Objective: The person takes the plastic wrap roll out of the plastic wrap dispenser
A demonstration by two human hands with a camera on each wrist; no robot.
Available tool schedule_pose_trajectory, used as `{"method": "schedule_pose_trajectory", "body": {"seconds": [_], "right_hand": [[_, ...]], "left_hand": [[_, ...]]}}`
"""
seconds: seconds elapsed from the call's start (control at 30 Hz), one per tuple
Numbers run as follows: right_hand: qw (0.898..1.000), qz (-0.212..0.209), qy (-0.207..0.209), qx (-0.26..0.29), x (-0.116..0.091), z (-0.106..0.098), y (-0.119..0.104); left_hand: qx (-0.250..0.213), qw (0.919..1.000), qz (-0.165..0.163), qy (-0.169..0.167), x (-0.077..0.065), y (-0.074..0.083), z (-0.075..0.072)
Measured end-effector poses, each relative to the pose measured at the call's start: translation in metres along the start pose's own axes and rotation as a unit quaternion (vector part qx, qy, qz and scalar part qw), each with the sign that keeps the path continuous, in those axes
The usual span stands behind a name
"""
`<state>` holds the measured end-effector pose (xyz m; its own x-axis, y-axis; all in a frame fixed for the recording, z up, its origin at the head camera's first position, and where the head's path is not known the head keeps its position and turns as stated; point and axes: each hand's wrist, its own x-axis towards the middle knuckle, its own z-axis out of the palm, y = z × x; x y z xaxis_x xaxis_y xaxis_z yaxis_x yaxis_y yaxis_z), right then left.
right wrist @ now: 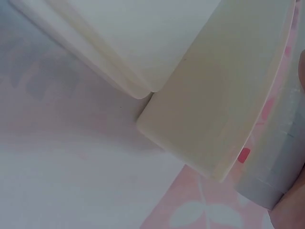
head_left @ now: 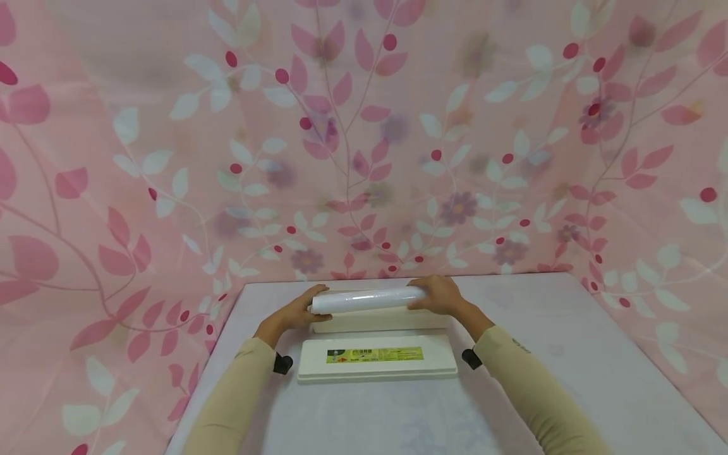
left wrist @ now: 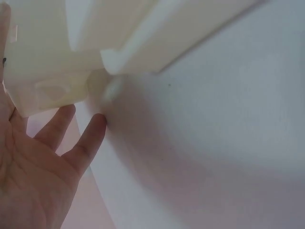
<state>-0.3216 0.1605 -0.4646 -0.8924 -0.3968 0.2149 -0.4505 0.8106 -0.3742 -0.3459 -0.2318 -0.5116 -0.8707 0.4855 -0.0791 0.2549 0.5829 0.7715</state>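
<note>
A white, shiny roll of what looks like cling film (head_left: pixel 366 301) spans the space between both hands, just above an off-white long box (head_left: pixel 381 321). My left hand (head_left: pixel 294 312) grips the roll's left end; in the left wrist view, two fingers of that hand (left wrist: pixel 35 179) stretch out beside the end of the box (left wrist: pixel 43 52). At the other end, my right hand (head_left: pixel 439 295) holds the roll with its fingers over the top. The right wrist view shows the roll (right wrist: pixel 276 157) alongside the box wall (right wrist: pixel 195 109), with only part of the right hand (right wrist: pixel 290 205) visible.
In front of the box lies its off-white lid (head_left: pixel 307 366), bearing a green and yellow label (head_left: pixel 375 355). A pale cloth covers the table (head_left: pixel 569 379). Pink leaf-patterned curtains (head_left: pixel 364 158) hang behind and at both sides. Black wrist mounts (head_left: pixel 282 363) sit at the sleeves.
</note>
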Motion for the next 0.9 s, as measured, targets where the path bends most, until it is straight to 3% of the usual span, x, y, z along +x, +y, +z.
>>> {"method": "schedule_pose_trajectory", "body": {"seconds": [0.27, 0.4, 0.6, 0.77, 0.9], "right_hand": [[1.000, 0.013, 0.024, -0.001, -0.002, -0.002, -0.013], [0.999, 0.022, 0.047, -0.013, -0.005, 0.000, -0.016], [0.997, 0.029, 0.059, -0.034, -0.008, 0.005, -0.016], [0.997, 0.028, 0.062, -0.038, -0.007, 0.002, -0.019], [0.997, 0.035, 0.063, -0.035, -0.008, -0.002, -0.021]], "left_hand": [[-0.005, 0.9999, -0.012, 0.000, -0.002, 0.000, -0.004], [-0.042, 0.9990, -0.002, -0.012, 0.000, -0.005, 0.002], [-0.070, 0.9973, -0.019, -0.006, 0.000, -0.006, 0.007], [-0.070, 0.9973, -0.023, 0.001, 0.000, -0.004, 0.004], [-0.043, 0.9980, -0.043, 0.016, 0.001, -0.001, 0.000]]}}
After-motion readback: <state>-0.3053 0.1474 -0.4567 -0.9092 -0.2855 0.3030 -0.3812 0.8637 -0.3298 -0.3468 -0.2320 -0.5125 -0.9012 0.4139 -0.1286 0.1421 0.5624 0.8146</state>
